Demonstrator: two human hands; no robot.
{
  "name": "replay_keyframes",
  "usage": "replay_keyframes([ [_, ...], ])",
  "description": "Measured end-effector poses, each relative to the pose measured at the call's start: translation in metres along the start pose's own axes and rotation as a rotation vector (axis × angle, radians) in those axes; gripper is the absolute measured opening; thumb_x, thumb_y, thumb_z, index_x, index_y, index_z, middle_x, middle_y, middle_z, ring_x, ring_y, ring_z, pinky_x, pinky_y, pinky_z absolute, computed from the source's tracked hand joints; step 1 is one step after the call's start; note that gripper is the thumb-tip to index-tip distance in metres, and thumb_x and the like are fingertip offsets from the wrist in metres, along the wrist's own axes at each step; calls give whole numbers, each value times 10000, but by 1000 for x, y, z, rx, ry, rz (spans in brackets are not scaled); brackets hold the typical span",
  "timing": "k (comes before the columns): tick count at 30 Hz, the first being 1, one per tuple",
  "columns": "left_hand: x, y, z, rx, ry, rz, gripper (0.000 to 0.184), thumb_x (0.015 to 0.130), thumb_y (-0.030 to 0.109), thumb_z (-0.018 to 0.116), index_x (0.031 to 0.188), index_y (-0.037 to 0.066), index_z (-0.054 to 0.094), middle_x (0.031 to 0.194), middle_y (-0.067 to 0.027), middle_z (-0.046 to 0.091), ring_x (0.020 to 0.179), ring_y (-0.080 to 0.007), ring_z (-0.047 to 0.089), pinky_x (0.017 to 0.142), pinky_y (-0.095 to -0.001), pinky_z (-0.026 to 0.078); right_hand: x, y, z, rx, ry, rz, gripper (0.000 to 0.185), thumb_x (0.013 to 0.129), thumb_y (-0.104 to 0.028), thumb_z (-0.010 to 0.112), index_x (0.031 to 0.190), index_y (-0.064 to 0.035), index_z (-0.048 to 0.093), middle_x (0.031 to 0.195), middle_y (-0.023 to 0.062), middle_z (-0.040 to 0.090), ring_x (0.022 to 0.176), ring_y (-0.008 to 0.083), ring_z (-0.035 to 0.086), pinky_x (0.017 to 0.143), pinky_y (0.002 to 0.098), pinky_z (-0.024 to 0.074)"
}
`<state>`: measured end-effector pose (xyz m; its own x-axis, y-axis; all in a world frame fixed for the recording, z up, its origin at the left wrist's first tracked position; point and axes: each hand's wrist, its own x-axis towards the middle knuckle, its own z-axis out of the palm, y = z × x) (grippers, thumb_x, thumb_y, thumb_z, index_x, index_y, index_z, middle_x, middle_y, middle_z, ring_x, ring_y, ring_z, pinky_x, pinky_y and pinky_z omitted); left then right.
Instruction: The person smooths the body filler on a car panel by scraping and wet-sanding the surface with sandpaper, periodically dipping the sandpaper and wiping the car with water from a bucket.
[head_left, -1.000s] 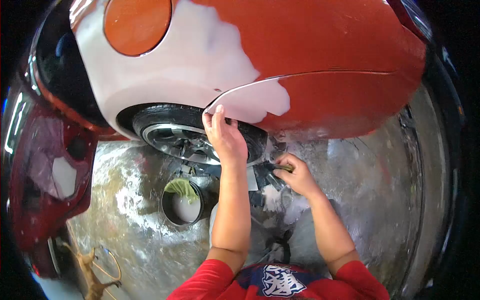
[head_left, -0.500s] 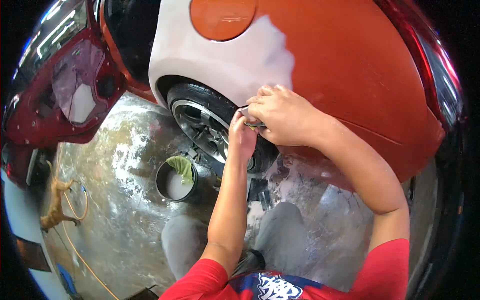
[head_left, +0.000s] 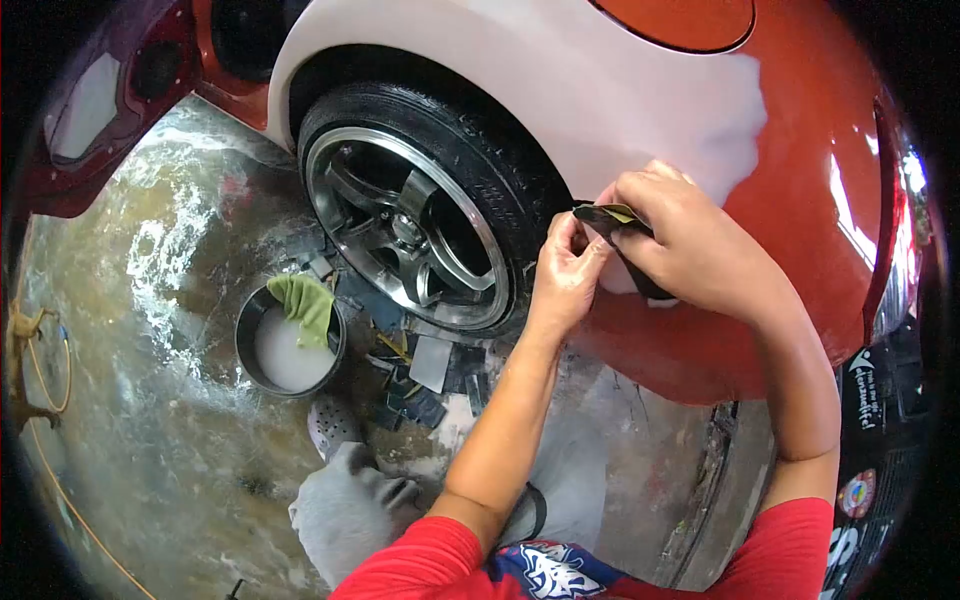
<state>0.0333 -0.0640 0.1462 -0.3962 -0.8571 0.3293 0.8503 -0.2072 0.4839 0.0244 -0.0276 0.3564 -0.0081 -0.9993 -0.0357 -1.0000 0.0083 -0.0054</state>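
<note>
My right hand grips a dark folded sheet of sandpaper, its paler yellowish inside showing at the fold. Close beside it, my left hand has its thumb and fingers closed at the sandpaper's left edge. Both hands are in front of the car's rear panel, which has a whitish patch on orange-red paint. Just left of my hands are the black tyre and the spoked wheel. My fingers hide part of the sheet and the lower panel edge.
A black bucket of cloudy liquid stands on the wet floor, a green cloth over its rim. Dark sheet scraps lie below the wheel. An open car door is at upper left, and a yellow hose at lower left.
The view has moved closer and lower, so the wheel looks larger. My hands stay together at the panel's lower edge, and more of the folded sandpaper now shows.
</note>
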Motion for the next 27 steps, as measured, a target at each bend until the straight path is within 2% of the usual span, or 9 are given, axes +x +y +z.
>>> replay_keyframes([
  [4, -9, 7, 13, 379, 112, 164, 322, 934, 148, 674, 1166, -35, 544, 1085, -179, 527, 1043, -312, 549, 931, -391, 462, -6, 3, -3, -55, -11, -8, 179, 892, -102, 647, 1021, 20, 638, 936, 200, 625, 954, 376, 591, 857, 444, 478],
  [13, -13, 17, 21, 567, 191, 154, 292, 884, 91, 666, 1102, -35, 517, 1061, -232, 529, 1030, -415, 542, 916, -472, 448, -2, 3, -4, 4, -29, -91, 206, 907, -106, 634, 1074, 14, 644, 997, 218, 640, 995, 399, 589, 890, 444, 472],
  [15, -10, 22, 20, 550, 207, 209, 287, 884, 104, 674, 1078, -28, 509, 1049, -236, 522, 1010, -416, 540, 899, -483, 444, 1, -2, -5, 19, -50, -38, 227, 899, -104, 641, 1098, 6, 651, 1013, 212, 638, 1016, 391, 587, 904, 437, 469],
  [16, -7, 24, 14, 577, 162, 221, 281, 886, 123, 686, 1053, -30, 520, 1027, -231, 529, 988, -406, 545, 880, -472, 452, 3, 0, -6, -39, -46, -66, 264, 878, -104, 651, 1122, -2, 656, 996, 163, 663, 973, 303, 635, 865, 397, 494],
  [19, -8, 38, 3, 688, 83, 117, 257, 907, 153, 701, 1026, -41, 582, 979, -158, 583, 924, -267, 583, 846, -389, 487, 0, -4, -27, 369, -192, 169, 286, 858, -99, 645, 1126, -3, 660, 978, 100, 683, 913, 180, 651, 814, 336, 519],
  [20, -7, 32, -1, 654, 46, 124, 252, 913, 161, 709, 1034, -35, 608, 959, -134, 606, 900, -236, 597, 831, -370, 497, -6, 3, -31, 487, -92, 171, 320, 838, -100, 645, 1145, -10, 658, 947, 49, 679, 865, 106, 632, 765, 292, 531],
  [23, -1, 56, -2, 616, -39, -31, 302, 895, 186, 765, 1043, -56, 661, 1007, -158, 643, 886, -255, 664, 819, -358, 536, -36, 28, -63, 714, 149, 217, 290, 873, -101, 644, 1135, 16, 601, 1055, 124, 722, 847, 154, 696, 765, 295, 566],
  [25, 0, 45, -8, 500, -58, -26, 311, 903, 189, 774, 1048, -67, 675, 1007, -133, 662, 849, -205, 682, 803, -322, 549, -68, 40, -69, 817, 364, 177, 244, 888, -76, 642, 1091, 17, 544, 1107, 186, 719, 985, 263, 745, 844, 374, 612],
  [27, 6, 53, -9, 460, -76, -83, 255, 918, 153, 760, 1008, -72, 679, 918, -83, 645, 793, -135, 639, 732, -273, 513, -91, 52, -75, 894, 435, 214, 221, 896, -59, 624, 1087, 8, 536, 1085, 191, 716, 958, 253, 746, 831, 371, 610],
])
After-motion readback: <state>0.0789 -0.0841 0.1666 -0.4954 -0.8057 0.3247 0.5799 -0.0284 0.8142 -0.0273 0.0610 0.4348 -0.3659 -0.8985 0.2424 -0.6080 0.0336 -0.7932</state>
